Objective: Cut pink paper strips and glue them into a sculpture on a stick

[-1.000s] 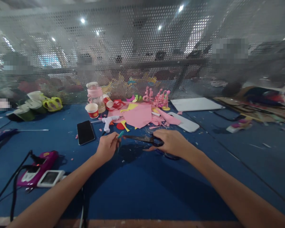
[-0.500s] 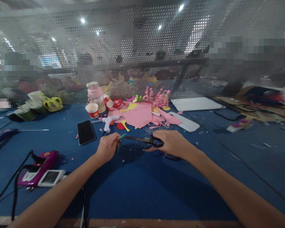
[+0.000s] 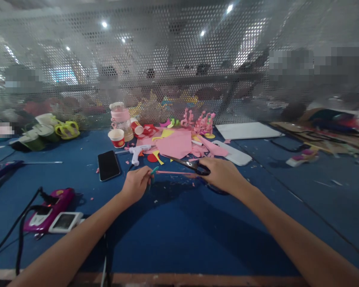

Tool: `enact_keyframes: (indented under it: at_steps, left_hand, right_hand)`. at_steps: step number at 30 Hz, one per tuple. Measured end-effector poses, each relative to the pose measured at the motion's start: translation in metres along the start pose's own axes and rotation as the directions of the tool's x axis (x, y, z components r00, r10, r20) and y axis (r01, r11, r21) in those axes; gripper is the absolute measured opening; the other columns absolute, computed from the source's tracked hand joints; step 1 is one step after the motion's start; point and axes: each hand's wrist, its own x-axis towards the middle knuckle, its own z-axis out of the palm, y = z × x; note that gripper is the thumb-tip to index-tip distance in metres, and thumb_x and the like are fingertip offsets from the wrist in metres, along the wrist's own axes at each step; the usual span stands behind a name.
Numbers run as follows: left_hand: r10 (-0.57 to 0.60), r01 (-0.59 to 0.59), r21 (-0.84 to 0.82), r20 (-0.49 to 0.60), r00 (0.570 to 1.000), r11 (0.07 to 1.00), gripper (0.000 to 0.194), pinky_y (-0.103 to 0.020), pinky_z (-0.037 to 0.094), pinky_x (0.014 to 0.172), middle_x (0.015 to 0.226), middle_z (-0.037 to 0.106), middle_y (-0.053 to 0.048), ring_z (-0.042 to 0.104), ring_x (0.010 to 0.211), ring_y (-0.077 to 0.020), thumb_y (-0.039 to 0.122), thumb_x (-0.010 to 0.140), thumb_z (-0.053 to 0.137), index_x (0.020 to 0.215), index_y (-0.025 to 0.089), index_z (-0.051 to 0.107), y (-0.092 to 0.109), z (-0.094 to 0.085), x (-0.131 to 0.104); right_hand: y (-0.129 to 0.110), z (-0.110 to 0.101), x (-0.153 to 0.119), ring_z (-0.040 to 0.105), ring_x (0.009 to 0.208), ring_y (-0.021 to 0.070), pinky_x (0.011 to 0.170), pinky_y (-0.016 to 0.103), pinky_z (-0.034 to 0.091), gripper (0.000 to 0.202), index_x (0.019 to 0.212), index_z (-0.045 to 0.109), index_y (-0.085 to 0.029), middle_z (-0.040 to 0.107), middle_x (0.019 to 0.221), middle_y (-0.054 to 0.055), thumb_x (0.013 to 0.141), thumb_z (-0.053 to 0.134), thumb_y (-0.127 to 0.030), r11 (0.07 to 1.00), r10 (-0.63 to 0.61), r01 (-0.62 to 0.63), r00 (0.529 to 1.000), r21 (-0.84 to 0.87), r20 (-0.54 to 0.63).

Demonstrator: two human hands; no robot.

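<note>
My left hand (image 3: 137,184) pinches a small teal strip (image 3: 154,170) between thumb and fingertips, its end sticking out to the right. My right hand (image 3: 219,172) is closed around the dark handles of a pair of scissors (image 3: 189,163); one blade points left, toward the heap of coloured pieces. A thin pink strip (image 3: 176,172) runs below the blade, from beside the teal strip toward my right hand. Whether it is held at either end I cannot tell. Part of the scissor handles is hidden by my right fingers.
Pink sheets (image 3: 175,144) and scraps lie ahead, with a white glue gun (image 3: 135,154) at their left. Nearby are a phone (image 3: 108,166), a paper cup (image 3: 117,138) and a bottle (image 3: 121,119). A purple power strip (image 3: 52,211) with cables sits at left.
The scissors have come away from the teal strip, their tip swinging up and away. The thin pink strip now shows between my hands. My left hand has hardly moved.
</note>
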Motion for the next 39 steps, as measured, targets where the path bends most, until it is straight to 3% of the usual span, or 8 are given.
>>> enact_keyframes:
  at_steps: [8,15,23,27,29,32,34,39]
  left_hand:
    - [-0.097,0.093,-0.064,-0.072,0.993,0.994,0.028,-0.016,0.036,0.041,0.042,0.049,0.004,0.044,0.036,-0.0061,0.023,0.084,0.034,0.059,0.018,0.047,0.001,0.001,0.001]
    - [-0.172,0.163,-0.148,-0.055,0.983,0.975,0.030,-0.016,0.035,0.039,0.040,0.047,0.004,0.044,0.035,-0.0061,0.027,0.084,0.034,0.059,0.018,0.046,-0.001,0.002,0.000]
    - [-0.294,0.276,-0.257,-0.034,0.955,0.926,0.033,-0.017,0.033,0.037,0.038,0.045,0.004,0.042,0.033,-0.0064,0.032,0.083,0.035,0.056,0.017,0.046,0.000,0.005,0.000]
    - [-0.318,0.300,-0.273,-0.023,0.948,0.914,0.034,-0.017,0.033,0.038,0.037,0.044,0.004,0.042,0.033,-0.0064,0.034,0.082,0.036,0.054,0.017,0.046,0.002,0.005,0.000]
    - [-0.329,0.310,-0.293,-0.018,0.944,0.905,0.034,-0.017,0.032,0.037,0.037,0.043,0.004,0.041,0.033,-0.0062,0.035,0.082,0.037,0.054,0.017,0.046,0.003,0.006,0.000]
    - [-0.349,0.327,-0.342,-0.005,0.937,0.881,0.035,-0.017,0.030,0.035,0.036,0.043,0.005,0.040,0.032,-0.0060,0.037,0.081,0.040,0.053,0.017,0.047,0.004,0.007,0.001]
    - [-0.360,0.336,-0.367,0.003,0.933,0.867,0.034,-0.016,0.030,0.035,0.035,0.043,0.005,0.040,0.031,-0.0055,0.037,0.080,0.043,0.053,0.017,0.047,0.004,0.007,0.001]
    - [-0.428,0.380,-0.511,0.028,0.904,0.771,0.028,-0.015,0.032,0.034,0.039,0.047,0.005,0.041,0.032,-0.0044,0.035,0.077,0.049,0.058,0.015,0.051,0.004,0.007,0.004]
  right_hand:
    - [0.011,0.002,0.005,0.063,0.075,0.0241,0.048,0.025,0.035,0.024,0.080,0.060,-0.017,0.068,0.082,0.009,0.078,0.047,-0.037,0.990,0.137,-0.135,0.988,-0.028,0.074]
    - [0.009,0.013,0.006,0.063,0.075,0.0282,0.050,0.030,0.040,0.034,0.078,0.057,-0.014,0.067,0.079,0.014,0.075,0.047,-0.046,0.968,0.240,-0.232,0.967,-0.100,0.084]
    - [0.010,0.018,0.006,0.061,0.074,0.0245,0.056,0.029,0.044,0.024,0.076,0.055,-0.016,0.064,0.074,0.009,0.069,0.059,-0.039,0.978,0.205,-0.205,0.979,-0.021,-0.022]
    - [0.011,0.011,0.004,0.059,0.074,0.0236,0.058,0.031,0.044,0.028,0.074,0.055,-0.017,0.063,0.075,0.009,0.078,0.045,-0.043,0.966,0.219,-0.176,0.946,0.187,-0.239]
    - [0.007,0.007,0.002,0.059,0.068,0.0210,0.056,0.029,0.044,0.038,0.071,0.054,-0.017,0.062,0.071,0.009,0.082,0.033,-0.047,0.901,0.244,-0.102,0.923,0.421,-0.298]
    - [-0.002,0.005,-0.001,0.055,0.047,0.0145,0.041,0.024,0.041,0.053,0.067,0.054,-0.017,0.059,0.057,0.005,0.082,0.023,-0.057,0.621,0.273,-0.044,0.948,0.782,-0.164]
    - [-0.010,0.007,-0.002,0.050,0.039,0.0114,0.036,0.021,0.038,0.052,0.063,0.053,-0.017,0.056,0.050,0.002,0.077,0.031,-0.062,0.484,0.222,-0.032,0.971,0.874,-0.087]
    - [-0.024,0.012,-0.003,0.043,0.031,0.0061,0.034,0.017,0.033,0.043,0.050,0.048,-0.017,0.046,0.038,-0.004,0.074,0.048,-0.054,0.361,0.185,0.023,0.978,0.932,-0.095]
